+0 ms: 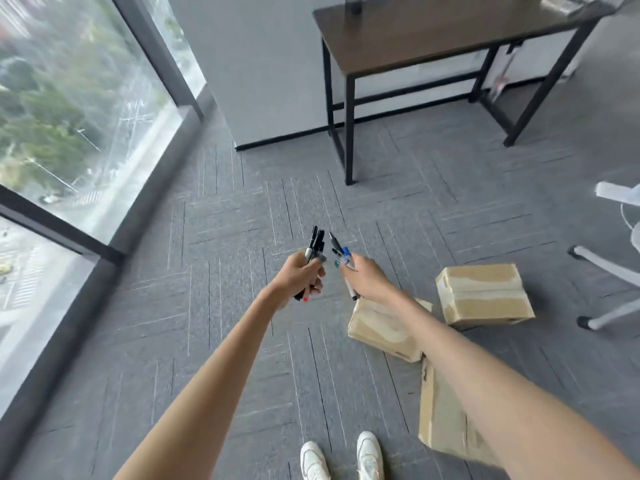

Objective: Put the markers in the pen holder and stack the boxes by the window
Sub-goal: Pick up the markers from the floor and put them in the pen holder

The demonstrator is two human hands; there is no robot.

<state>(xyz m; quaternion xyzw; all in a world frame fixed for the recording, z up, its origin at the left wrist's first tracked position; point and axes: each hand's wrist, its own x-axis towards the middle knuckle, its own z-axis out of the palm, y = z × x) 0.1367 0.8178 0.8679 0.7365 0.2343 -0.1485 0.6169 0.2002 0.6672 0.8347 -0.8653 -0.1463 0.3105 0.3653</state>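
My left hand (303, 273) is closed around a bunch of black markers (316, 244) whose tips stick up and forward. Close beside it, my right hand (363, 277) grips more markers (341, 252), black and blue, with one white-bodied marker hanging below the fist. Both hands are held out over the grey carpet. Three taped cardboard boxes lie on the floor to the right: one (483, 294) far right, one (381, 329) partly behind my right forearm, one (446, 424) near my feet and mostly hidden by that arm. No pen holder is in view.
A floor-to-ceiling window (69, 116) with a dark frame runs along the left. A dark wooden desk (433, 32) on black metal legs stands at the back right. White chair legs (606, 268) reach in from the right edge. My white shoes (343, 459) are at the bottom.
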